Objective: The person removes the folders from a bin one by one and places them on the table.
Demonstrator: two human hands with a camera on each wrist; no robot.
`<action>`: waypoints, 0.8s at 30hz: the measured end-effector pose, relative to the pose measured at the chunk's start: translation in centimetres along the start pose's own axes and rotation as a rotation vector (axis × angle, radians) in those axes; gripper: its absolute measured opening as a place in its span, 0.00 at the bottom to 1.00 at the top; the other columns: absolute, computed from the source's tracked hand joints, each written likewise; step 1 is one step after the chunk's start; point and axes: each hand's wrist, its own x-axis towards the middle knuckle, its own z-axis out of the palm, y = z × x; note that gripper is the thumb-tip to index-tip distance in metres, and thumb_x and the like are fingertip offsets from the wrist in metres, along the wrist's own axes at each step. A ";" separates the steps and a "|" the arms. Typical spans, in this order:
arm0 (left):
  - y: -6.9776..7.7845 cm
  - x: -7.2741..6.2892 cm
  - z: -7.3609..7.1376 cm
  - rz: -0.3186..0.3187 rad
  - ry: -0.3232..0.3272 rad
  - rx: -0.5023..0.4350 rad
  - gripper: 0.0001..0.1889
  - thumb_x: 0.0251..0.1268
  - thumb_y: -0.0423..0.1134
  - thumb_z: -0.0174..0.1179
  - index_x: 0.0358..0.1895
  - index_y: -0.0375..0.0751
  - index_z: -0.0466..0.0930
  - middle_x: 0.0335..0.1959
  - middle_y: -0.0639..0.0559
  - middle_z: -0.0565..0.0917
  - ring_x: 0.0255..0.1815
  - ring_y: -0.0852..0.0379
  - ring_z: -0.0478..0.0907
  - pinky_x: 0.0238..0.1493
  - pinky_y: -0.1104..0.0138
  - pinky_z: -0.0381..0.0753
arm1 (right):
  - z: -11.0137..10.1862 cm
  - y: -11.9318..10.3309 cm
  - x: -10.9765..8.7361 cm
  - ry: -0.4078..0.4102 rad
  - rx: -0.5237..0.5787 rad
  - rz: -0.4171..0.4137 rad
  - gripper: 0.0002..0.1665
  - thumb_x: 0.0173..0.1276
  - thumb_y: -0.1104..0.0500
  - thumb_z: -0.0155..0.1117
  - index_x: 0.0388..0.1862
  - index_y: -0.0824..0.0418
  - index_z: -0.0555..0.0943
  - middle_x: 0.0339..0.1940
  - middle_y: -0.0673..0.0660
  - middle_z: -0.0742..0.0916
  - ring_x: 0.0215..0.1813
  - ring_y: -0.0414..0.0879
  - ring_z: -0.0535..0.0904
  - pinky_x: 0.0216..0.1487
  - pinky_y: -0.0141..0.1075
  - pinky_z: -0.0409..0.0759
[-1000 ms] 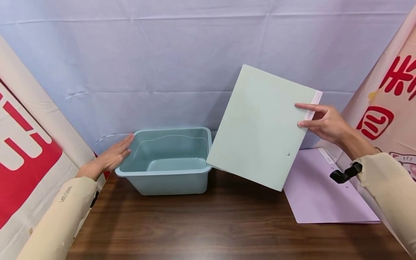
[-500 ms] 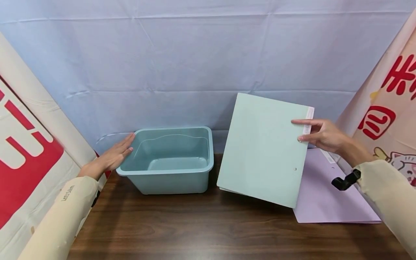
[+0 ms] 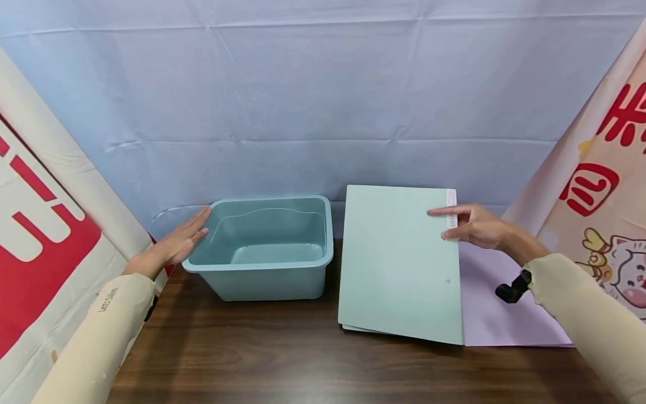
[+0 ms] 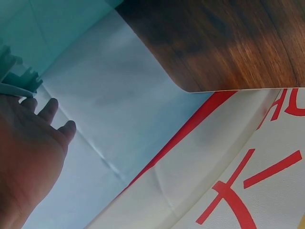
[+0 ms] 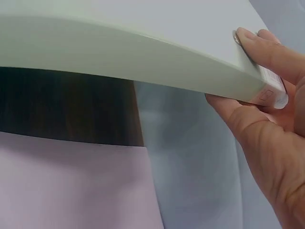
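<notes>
In the head view my right hand [image 3: 476,225] pinches the spine side of a pale green file folder [image 3: 398,264], thumb and fingers on opposite faces. The right wrist view shows the folder's spine [image 5: 143,57] from the side, gripped by the right hand [image 5: 271,109] near its labelled end. A purple folder [image 3: 510,314] lies on the table, partly behind the green one. My left hand [image 3: 174,242] rests with straight fingers against the left rim of a blue-green plastic basin [image 3: 262,283]. In the left wrist view the left hand's [image 4: 33,152] fingers reach the basin's edge.
The brown wooden table [image 3: 242,353] stretches in front of the basin. A pale blue cloth [image 3: 303,112] hangs behind it. Printed banners with red lettering stand at the left [image 3: 45,224] and right [image 3: 600,224].
The green folder has come down toward the table and turned from tilted to nearly straight, the right hand moving down and left with it. The left hand stays at the basin.
</notes>
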 end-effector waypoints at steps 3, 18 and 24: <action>0.1 0.0 0.0 -0.005 -0.003 0.003 0.35 0.91 0.47 0.35 0.87 0.36 0.34 0.88 0.32 0.37 0.85 0.25 0.39 0.79 0.29 0.41 | 0.3 0.7 0.3 -0.011 -0.026 0.015 0.38 0.67 0.81 0.66 0.74 0.59 0.80 0.16 0.54 0.52 0.20 0.47 0.46 0.25 0.38 0.58; -0.1 0.0 0.3 -0.025 -0.002 0.005 0.35 0.91 0.49 0.34 0.87 0.39 0.33 0.88 0.34 0.37 0.85 0.25 0.39 0.79 0.29 0.41 | 1.3 4.0 1.9 0.023 -0.113 0.126 0.40 0.65 0.73 0.75 0.76 0.65 0.75 0.18 0.48 0.57 0.23 0.44 0.53 0.41 0.32 0.83; -0.1 0.0 0.2 -0.023 -0.002 -0.007 0.35 0.91 0.49 0.33 0.87 0.38 0.32 0.88 0.33 0.36 0.85 0.25 0.38 0.79 0.29 0.40 | 1.3 5.2 2.6 0.017 -0.197 0.158 0.42 0.65 0.70 0.76 0.78 0.67 0.72 0.22 0.48 0.61 0.26 0.39 0.60 0.34 0.31 0.74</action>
